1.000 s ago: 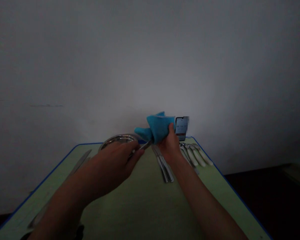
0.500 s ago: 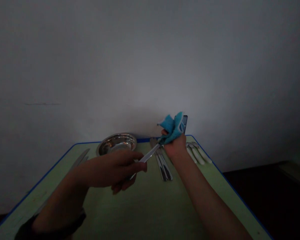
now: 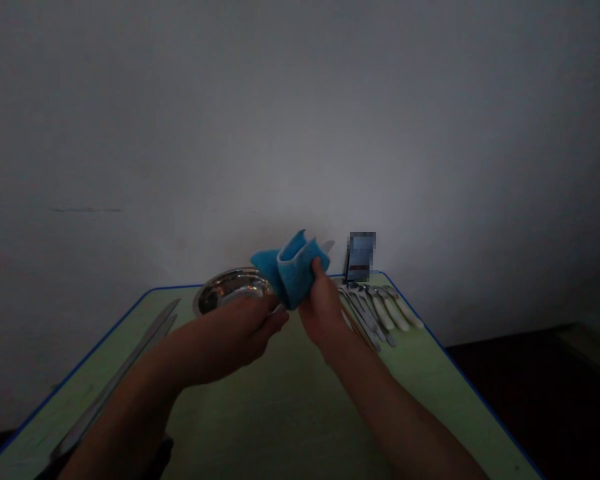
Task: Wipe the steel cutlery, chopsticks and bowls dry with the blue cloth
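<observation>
My left hand (image 3: pixel 247 330) is closed at the handle end of a table knife, most of which is hidden by my fingers and the cloth. A folded blue cloth (image 3: pixel 297 270) is wrapped around the middle of it, gripped by my right hand (image 3: pixel 323 300) with the thumb pressed on top. Past the cloth, the tip of the knife (image 3: pixel 329 247) sticks out to the upper right. Just behind my left hand stands a shiny metal bowl (image 3: pixel 204 297), partly covered by the hand and cloth.
Long knives (image 3: pixel 125 363) lie along the left side of the pale green table (image 3: pixel 280 407). At the right are several pieces of metal cutlery (image 3: pixel 365 317) and spoons with white handles (image 3: pixel 397 313). A phone (image 3: pixel 360 257) stands upright at the back, before a grey wall (image 3: pixel 300 120).
My right hand and the cloth have moved left, close to my left hand, and now cover most of the knife. The phone and more cutlery on the right have come into sight.
</observation>
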A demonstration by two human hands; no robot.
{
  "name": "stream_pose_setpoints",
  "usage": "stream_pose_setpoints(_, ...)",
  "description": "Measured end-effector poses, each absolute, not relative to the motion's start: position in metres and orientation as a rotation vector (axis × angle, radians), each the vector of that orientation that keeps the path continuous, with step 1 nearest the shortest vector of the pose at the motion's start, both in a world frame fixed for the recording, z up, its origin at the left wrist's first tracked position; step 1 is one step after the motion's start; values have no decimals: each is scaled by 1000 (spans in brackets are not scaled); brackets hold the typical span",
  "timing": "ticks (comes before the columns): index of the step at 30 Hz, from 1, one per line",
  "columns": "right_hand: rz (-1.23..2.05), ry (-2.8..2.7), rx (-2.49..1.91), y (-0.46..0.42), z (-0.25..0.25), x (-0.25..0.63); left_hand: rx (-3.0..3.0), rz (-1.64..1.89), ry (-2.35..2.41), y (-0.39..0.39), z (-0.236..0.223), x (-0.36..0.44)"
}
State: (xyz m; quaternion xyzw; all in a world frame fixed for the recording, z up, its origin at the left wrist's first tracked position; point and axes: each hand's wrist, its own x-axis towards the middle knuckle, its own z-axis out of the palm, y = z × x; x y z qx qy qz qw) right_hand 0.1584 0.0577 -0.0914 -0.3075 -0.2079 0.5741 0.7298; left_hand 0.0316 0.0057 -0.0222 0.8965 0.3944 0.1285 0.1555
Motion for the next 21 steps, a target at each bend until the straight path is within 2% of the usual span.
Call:
stream_pose_setpoints(9,1167,-199,-652,68,-60,210,2328,95,1011,-4,-16,10)
stream_pose_setpoints(21,1047,-206,-679,57,-63,201,2538,390,1068,3,-14,18)
